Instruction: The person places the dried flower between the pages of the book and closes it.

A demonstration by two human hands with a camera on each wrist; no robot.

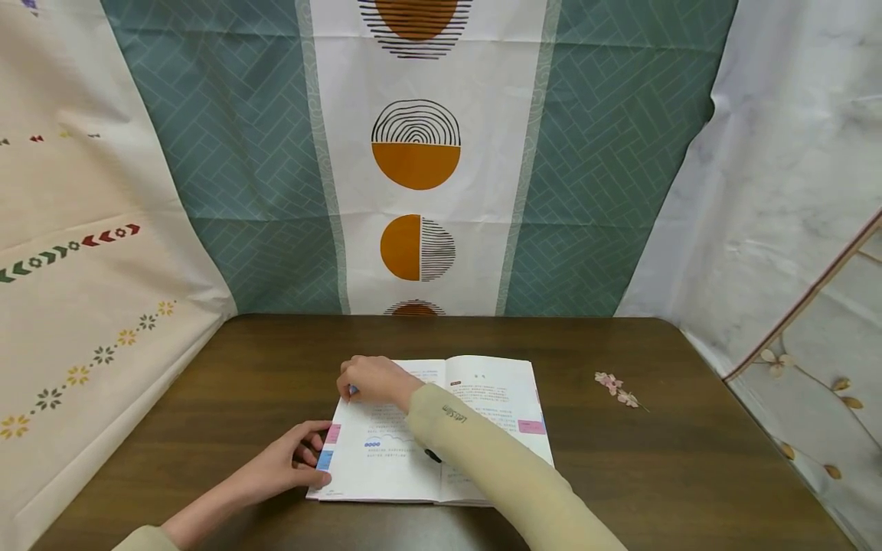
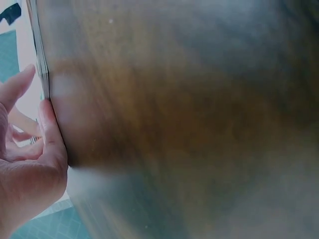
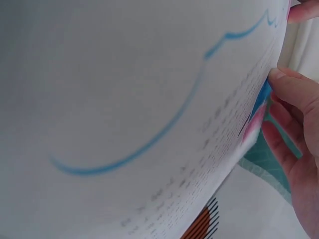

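An open book (image 1: 406, 482) lies on the table, with printed text, blue wavy marks and coloured tabs along its left edge. My right hand (image 1: 375, 379) reaches across to the far left part of the book. In the right wrist view, the right hand (image 3: 301, 119) pinches the edge of a page (image 3: 124, 89) beside a blue tab, thumb on the upper face; the page looks bowed. My left hand (image 1: 289, 455) rests at the book's near left corner, thumb against it and fingers loosely bent. The left wrist view shows the left hand (image 2: 35, 174) touching the book's edge.
A small sprig of pink flowers (image 1: 616, 389) lies on the brown table (image 1: 654, 474), right of the book. Patterned cloths (image 1: 475, 153) hang behind the table and at both sides.
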